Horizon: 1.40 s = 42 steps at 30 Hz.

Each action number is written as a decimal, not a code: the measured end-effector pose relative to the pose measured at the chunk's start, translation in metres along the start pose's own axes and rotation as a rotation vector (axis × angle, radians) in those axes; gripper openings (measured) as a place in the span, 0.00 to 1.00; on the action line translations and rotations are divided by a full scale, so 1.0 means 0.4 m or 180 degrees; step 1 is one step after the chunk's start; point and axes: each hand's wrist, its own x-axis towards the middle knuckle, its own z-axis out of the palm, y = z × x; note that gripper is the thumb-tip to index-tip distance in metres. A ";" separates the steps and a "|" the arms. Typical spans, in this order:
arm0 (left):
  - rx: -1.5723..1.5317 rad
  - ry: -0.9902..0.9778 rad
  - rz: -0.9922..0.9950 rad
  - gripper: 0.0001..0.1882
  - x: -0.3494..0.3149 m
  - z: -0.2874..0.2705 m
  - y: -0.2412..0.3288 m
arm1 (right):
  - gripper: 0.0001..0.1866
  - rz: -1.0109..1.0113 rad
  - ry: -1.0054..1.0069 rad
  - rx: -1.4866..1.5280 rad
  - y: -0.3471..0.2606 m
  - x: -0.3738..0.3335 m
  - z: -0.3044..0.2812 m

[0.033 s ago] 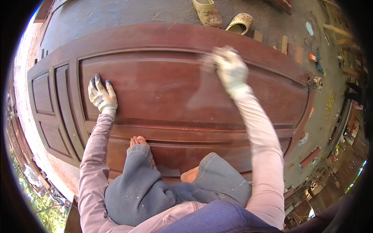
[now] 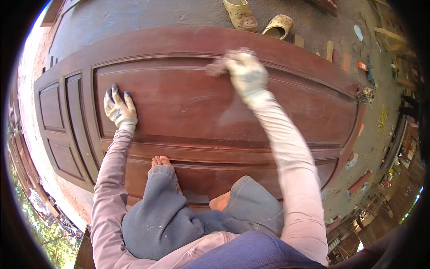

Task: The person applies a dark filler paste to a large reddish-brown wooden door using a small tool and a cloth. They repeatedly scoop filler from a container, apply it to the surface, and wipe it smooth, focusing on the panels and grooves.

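Note:
A reddish-brown panelled wooden door point(image 2: 179, 107) lies flat in front of me and under my feet. My left hand point(image 2: 120, 107), in a whitish glove with dark-stained fingertips, rests flat on the left part of the large panel, fingers spread. Near the far edge of that panel, my gloved right hand point(image 2: 248, 76) is closed round a crumpled brownish rag point(image 2: 218, 67). The rag touches the door by the panel's moulding and is partly blurred. A paler, hazy patch point(image 2: 237, 112) shows on the panel nearer to me.
Beige clogs point(image 2: 243, 17) stand on the floor beyond the door's far edge. Wood offcuts point(image 2: 329, 50) lie close by. Another crumpled wad point(image 2: 365, 94) sits at the door's right end. Farther right are an orange object point(image 2: 362, 66), yellow cord point(image 2: 383, 119) and scattered scraps.
My right hand has moved left along the panel's far moulding with the rag. My left hand stays in place on the door.

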 end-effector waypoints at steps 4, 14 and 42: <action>0.0002 -0.0035 -0.0116 0.30 0.017 0.024 -0.014 | 0.11 -0.0432 0.0257 0.0134 -0.254 0.178 0.132; -0.0077 0.0017 -0.0244 0.32 0.008 0.018 0.011 | 0.08 0.0808 -0.0545 -0.0431 0.429 -0.213 -0.215; 0.0366 -0.0189 -0.1413 0.34 0.074 0.071 -0.383 | 0.05 -0.1124 -0.0368 0.0433 -0.712 0.436 0.291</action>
